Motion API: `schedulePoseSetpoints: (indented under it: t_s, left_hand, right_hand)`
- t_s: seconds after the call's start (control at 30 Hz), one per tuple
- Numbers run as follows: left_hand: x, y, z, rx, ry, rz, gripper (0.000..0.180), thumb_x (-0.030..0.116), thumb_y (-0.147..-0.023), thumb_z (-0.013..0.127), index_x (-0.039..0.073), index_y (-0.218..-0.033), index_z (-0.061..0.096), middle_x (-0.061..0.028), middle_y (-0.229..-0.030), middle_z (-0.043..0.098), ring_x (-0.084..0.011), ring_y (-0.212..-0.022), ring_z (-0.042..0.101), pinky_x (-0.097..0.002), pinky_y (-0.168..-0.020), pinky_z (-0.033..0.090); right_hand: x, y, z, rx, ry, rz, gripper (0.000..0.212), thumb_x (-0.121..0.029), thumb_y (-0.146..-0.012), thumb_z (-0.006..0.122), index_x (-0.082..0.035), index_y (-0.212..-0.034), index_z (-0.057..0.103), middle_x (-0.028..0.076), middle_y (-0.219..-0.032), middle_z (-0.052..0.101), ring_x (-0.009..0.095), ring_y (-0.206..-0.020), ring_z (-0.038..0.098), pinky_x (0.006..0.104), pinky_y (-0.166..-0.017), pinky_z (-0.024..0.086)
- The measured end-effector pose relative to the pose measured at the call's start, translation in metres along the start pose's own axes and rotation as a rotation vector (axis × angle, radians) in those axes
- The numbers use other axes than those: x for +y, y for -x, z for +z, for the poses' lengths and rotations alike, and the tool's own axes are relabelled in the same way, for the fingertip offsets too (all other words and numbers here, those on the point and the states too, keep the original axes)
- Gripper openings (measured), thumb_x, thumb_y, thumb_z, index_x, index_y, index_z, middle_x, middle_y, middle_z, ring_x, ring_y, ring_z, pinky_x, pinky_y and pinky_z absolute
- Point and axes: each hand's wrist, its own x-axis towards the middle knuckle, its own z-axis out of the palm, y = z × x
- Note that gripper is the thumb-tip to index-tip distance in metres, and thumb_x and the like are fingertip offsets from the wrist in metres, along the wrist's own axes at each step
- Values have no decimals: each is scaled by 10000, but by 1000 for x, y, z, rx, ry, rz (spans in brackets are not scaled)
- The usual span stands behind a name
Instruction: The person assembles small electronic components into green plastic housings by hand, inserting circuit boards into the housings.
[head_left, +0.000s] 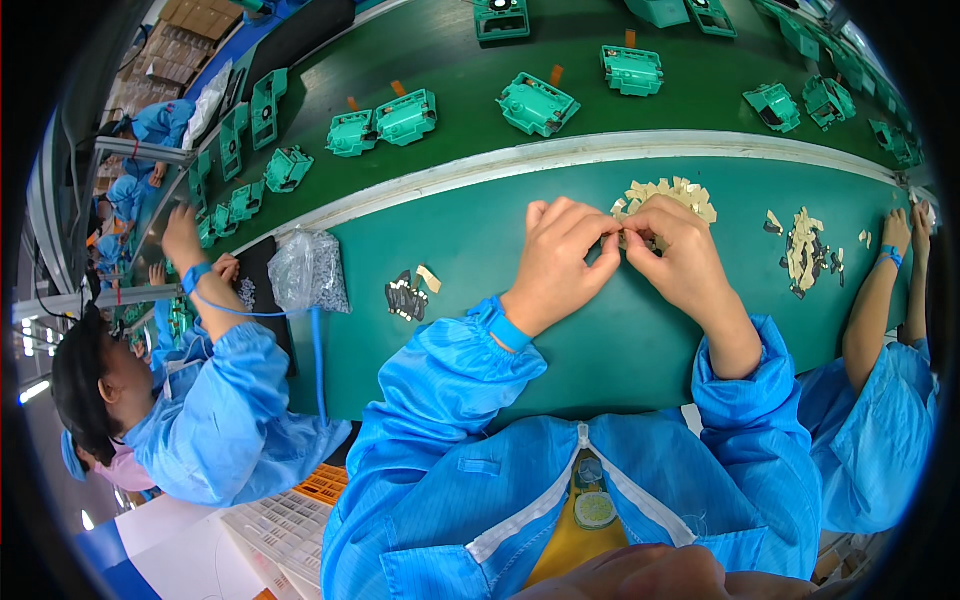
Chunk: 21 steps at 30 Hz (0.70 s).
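Note:
Above the green bench top (600, 365), my left hand (562, 258) and my right hand (682, 255) meet with their fingertips pinched together. Whatever sits between the fingers is too small and covered to make out. Just behind them lies a heap of small cream-coloured pieces (690, 192), partly hidden by my right hand. Off to the left is a little pile of black pieces (404, 298) with a cream scrap (429, 278) beside it. A blue strap (497, 325) circles my left wrist.
Beyond a pale rail (480, 172) runs a dark green belt (460, 75) carrying several teal plastic housings (538, 104). A clear bag of small parts (310, 272) stands left. Co-workers sit at both sides, one with a raised hand (183, 240). More cream and black pieces (803, 250) lie right.

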Motion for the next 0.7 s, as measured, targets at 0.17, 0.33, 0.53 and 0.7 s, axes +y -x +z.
schedulePoseSetpoints:
  t_s: [0.17,0.33,0.53,0.7]
  left_hand:
    - [2,-1,2,-12,-5,-5,132,46,-769,745,85,-890,708,-13,-875,698,-211,-824,602,-359,-771,392]
    - [3,-3,6,-4,-2,-2,132,45,-767,743,86,-887,707,-12,-875,698,-212,-821,600,-358,-772,392]
    - [3,-5,9,37,20,-20,112,45,-779,737,87,-879,708,-12,-883,704,-205,-830,607,-355,-777,391]
    - [-4,-7,5,117,-52,-77,103,59,-816,744,99,-910,731,-4,-898,707,-205,-848,613,-348,-785,384]
  right_hand:
    - [2,1,-2,-2,1,14,83,20,-813,687,48,-890,676,136,-844,646,281,-751,654,368,-641,546]
    - [5,2,-5,13,-3,10,78,23,-805,685,48,-876,666,137,-844,646,276,-737,655,363,-647,546]
    - [17,-3,-18,214,139,85,71,-18,-811,674,39,-827,636,126,-799,632,250,-671,622,336,-624,523]
    - [22,-7,-27,216,139,243,97,-61,-859,685,31,-843,660,127,-784,625,235,-647,619,336,-641,534]
